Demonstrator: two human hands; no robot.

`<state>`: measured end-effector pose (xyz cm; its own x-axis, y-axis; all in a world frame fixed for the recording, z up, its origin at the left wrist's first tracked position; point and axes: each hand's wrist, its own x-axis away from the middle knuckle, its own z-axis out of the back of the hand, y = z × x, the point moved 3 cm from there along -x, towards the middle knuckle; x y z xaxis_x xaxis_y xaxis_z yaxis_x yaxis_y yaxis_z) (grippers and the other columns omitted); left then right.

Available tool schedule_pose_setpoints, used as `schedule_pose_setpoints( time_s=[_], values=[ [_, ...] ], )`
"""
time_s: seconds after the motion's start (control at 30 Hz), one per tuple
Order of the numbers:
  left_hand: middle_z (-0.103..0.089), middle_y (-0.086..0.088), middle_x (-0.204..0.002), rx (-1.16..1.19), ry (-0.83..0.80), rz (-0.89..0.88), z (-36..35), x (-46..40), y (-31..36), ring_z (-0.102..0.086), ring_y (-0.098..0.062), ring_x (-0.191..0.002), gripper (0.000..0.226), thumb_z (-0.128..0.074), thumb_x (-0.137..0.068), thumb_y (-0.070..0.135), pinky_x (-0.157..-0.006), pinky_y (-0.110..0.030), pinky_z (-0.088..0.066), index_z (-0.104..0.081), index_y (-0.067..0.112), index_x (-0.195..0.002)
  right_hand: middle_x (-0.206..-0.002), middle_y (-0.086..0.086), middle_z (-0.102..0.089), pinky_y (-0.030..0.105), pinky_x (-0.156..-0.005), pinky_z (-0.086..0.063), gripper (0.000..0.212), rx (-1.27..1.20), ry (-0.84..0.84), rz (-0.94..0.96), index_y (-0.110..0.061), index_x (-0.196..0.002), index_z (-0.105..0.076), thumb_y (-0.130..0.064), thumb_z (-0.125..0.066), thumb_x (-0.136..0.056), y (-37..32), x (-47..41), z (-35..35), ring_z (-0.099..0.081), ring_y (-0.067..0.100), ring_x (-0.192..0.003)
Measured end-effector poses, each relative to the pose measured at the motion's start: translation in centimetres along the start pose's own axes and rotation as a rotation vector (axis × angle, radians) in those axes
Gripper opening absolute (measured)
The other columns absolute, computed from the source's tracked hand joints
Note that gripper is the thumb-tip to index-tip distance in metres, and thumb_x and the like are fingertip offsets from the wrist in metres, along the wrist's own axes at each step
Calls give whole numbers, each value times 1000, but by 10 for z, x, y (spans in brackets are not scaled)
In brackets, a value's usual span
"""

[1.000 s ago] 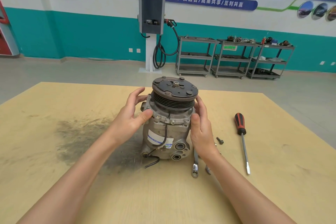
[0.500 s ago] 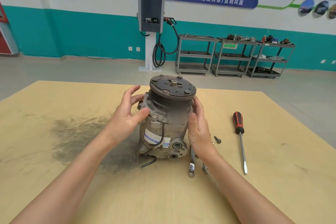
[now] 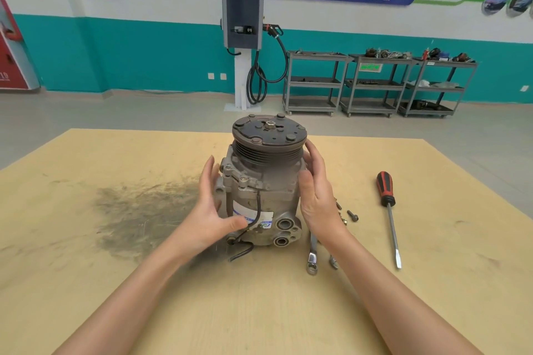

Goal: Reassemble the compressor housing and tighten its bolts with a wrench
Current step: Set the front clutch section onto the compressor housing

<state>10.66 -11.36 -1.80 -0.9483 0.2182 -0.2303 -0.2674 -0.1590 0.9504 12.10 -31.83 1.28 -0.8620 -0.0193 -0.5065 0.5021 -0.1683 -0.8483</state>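
Grey compressor (image 3: 264,181) upright on table, pulley up, wrench (image 3: 312,253) beside

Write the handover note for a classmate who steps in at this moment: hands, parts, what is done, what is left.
Left hand: open, against the compressor low on its side.
Right hand: open, fingers on the other side by the pulley.
Compressor stands upright on the table, pulley up.
Wrench lies beside its base, partly under the right wrist; loose bolts and screwdriver to the right.
Done: housing looks joined.
Left: fit the bolts, tighten with the wrench.
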Motion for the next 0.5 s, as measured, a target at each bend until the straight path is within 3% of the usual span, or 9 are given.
schedule_pose_setpoints(
  time_s=[0.07, 0.1, 0.2, 0.33, 0.4, 0.5],
  values=[
    [-23, 11, -159, 51, -55, 48, -7, 3, -5, -35, 8, -137, 149, -81, -38, 79, -119, -33, -28, 12, 47, -150, -139, -21, -40, 21, -110, -30, 104, -2, -3, 5, -20, -152, -19, -86, -35, -74, -1, -1, -2, -32, -1, -138],
    [-33, 10, -154, 69, -63, 52, -10, 4, -6, -42, 11, -131, 149, -80, -41, 79, -114, -24, -35, 10, 37, -153, -139, -19, -40, 24, -112, -30, 103, -4, -5, 8, -20, -152, -19, -86, -35, -74, -1, -1, -3, -33, 2, -138],
    [-47, 15, -138, 71, 1, 54, -14, 5, -6, -50, 20, -115, 131, -79, -51, 75, -90, -3, -41, -15, 18, -151, -142, -13, -42, 27, -113, -31, 101, -3, -20, 14, -23, -151, -18, -86, -36, -75, -2, -2, -5, -34, 7, -139],
    [-63, 5, -125, 53, 54, 65, -14, 1, -9, -62, 11, -103, 75, -80, -76, 29, -94, -15, -49, -43, 9, -138, -142, -11, -42, 14, -106, -33, 101, -14, -32, 0, -26, -150, -18, -87, -38, -73, -4, -3, -10, -38, 3, -136],
    [-71, 11, -111, 34, 40, 39, -16, -2, -9, -66, 3, -101, 50, -77, -80, 11, -86, -14, -51, -56, 9, -126, -138, -19, -43, 14, -106, -34, 100, -5, -39, 5, -26, -150, -19, -86, -39, -73, -5, -4, -11, -39, -1, -133],
    [-75, 19, -95, 29, 69, 44, -17, -4, -12, -69, 2, -94, 33, -74, -81, -1, -79, -12, -53, -68, 18, -108, -134, -28, -41, 10, -102, -34, 98, 18, -55, 14, -27, -150, -19, -85, -39, -74, -8, -5, -13, -41, -9, -128]
  ],
)
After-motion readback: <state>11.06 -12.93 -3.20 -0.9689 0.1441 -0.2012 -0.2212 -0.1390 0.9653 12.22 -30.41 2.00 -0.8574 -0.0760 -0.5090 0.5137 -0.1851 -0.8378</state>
